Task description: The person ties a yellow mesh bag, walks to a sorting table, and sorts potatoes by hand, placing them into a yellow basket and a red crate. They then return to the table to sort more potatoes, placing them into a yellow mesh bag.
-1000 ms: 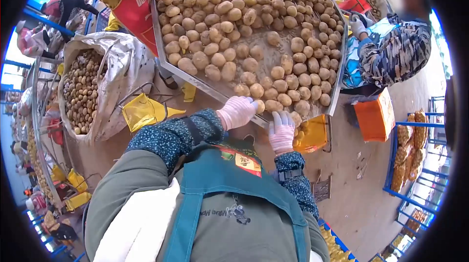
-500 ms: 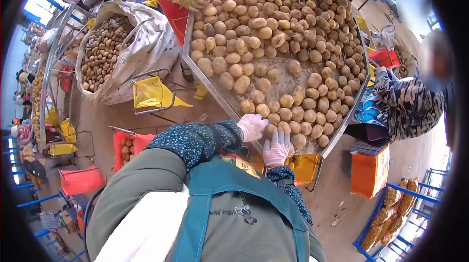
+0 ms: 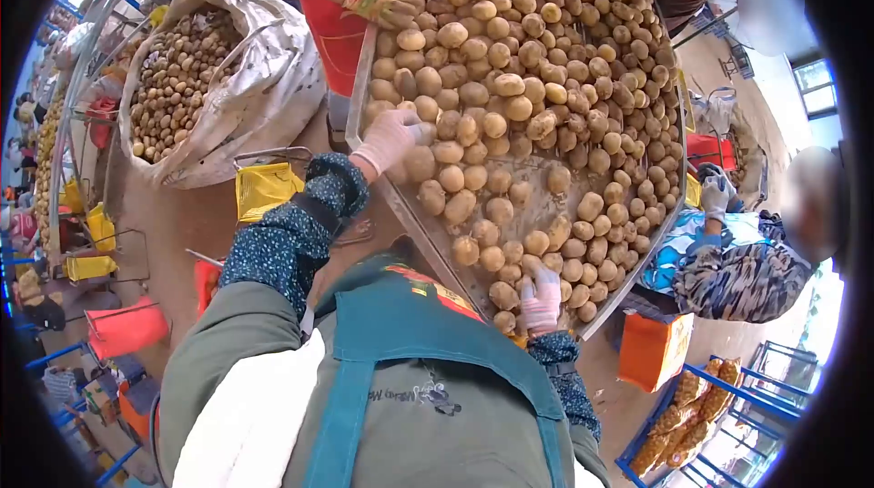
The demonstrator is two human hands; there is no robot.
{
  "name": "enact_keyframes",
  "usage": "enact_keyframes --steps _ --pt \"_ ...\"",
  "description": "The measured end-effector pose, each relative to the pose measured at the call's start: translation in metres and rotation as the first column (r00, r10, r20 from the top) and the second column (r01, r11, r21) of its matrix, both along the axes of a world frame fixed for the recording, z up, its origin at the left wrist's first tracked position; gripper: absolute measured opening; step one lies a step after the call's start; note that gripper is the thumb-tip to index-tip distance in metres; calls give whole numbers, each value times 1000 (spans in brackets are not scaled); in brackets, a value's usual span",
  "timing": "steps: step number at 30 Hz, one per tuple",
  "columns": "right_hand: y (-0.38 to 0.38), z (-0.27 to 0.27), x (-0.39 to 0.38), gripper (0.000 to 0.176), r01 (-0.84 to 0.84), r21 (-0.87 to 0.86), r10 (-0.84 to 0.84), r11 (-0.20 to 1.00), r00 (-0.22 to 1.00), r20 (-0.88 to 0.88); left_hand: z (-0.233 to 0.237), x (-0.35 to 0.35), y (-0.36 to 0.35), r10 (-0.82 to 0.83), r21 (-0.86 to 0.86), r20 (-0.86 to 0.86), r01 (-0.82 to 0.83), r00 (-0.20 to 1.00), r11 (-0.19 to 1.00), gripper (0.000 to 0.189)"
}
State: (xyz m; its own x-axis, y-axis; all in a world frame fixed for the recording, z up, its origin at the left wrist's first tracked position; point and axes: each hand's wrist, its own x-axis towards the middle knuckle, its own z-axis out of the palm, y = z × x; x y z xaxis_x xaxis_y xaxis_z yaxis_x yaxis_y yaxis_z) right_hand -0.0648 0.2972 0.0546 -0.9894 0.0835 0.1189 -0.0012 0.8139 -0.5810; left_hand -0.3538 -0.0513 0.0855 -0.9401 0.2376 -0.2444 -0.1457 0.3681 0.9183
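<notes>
Round brown potato-like pieces (image 3: 510, 86) lie heaped on a metal sorting table (image 3: 428, 247) in front of me. My left hand (image 3: 387, 139), in a pale pink glove, reaches over the table's left rim, its fingers stretched toward the pieces near that edge. Blur hides whether it touches any. At the near corner my right hand (image 3: 542, 301), in a matching glove, rests on several pieces with its fingers extended and apart. I see nothing gripped in either hand.
A co-worker's gloved hand (image 3: 387, 7) rests at the table's far left edge. A large white sack (image 3: 282, 69) of similar pieces and a yellow basket (image 3: 264, 189) stand left. Another person's camouflage sleeve (image 3: 737, 279) and an orange bin (image 3: 655, 347) are right.
My left hand has moved from the near corner up along the left rim. My right hand has shifted slightly down and right, onto the pieces. The view has shifted.
</notes>
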Motion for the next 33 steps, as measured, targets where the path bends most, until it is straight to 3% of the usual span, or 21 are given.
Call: enact_keyframes --steps 1,2,3,4,5,6,8,10,13,15,16,19,22,26,29,33 --pt "3 8 -33 29 -48 16 48 999 998 -36 9 -15 2 -183 -385 -317 50 931 922 20" --pt "-2 22 -68 30 -58 15 59 998 993 -99 9 -30 6 -185 -373 -317 57 930 926 20" --pt "1 25 -106 31 -103 15 104 995 989 -104 8 -46 10 -422 -642 -351 113 836 758 20" --pt "-6 39 -147 34 -125 70 133 990 984 -120 8 -59 15 -638 -853 -302 98 708 513 20" --pt "-8 40 -184 41 -142 85 152 986 981 -125 10 -70 19 -710 -899 -213 150 671 412 23" --pt "-15 48 -221 46 -162 138 179 977 977 -115 7 -77 23 -707 -897 -216 150 674 416 23" --pt "-26 54 -290 59 -229 211 258 950 958 -124 -1 -89 34 -792 -919 37 332 610 213 24" --pt "-39 55 -344 67 -238 313 261 920 965 -35 -9 -89 44 -793 -931 42 312 607 190 24" --pt "-48 30 -385 69 -193 375 217 907 976 -24 -7 -87 69 -712 -949 212 315 669 13 26" --pt "-54 21 -395 66 -267 510 224 818 964 144 2 -82 70 -744 -957 209 289 634 -22 27" --pt "-56 17 -393 66 -269 507 224 819 963 150 4 -81 72 -776 -964 204 263 597 -52 27" --pt "-60 11 -366 60 -189 586 202 788 978 43 -7 -80 62 -805 -974 113 225 582 26 24" --pt "-50 4 -331 63 -125 475 179 871 981 -69 -7 -80 61 -841 -979 57 196 538 59 20" --pt "-30 5 -289 64 -88 515 102 852 995 0 -3 -92 73 -828 -950 140 310 543 42 24" --pt "-13 -4 -251 70 -131 488 135 863 990 27 -2 -99 80 -780 -910 268 414 565 -12 39" --pt "5 -14 -216 72 -130 402 117 906 992 56 2 -100 81 -790 -913 295 403 537 -68 41"
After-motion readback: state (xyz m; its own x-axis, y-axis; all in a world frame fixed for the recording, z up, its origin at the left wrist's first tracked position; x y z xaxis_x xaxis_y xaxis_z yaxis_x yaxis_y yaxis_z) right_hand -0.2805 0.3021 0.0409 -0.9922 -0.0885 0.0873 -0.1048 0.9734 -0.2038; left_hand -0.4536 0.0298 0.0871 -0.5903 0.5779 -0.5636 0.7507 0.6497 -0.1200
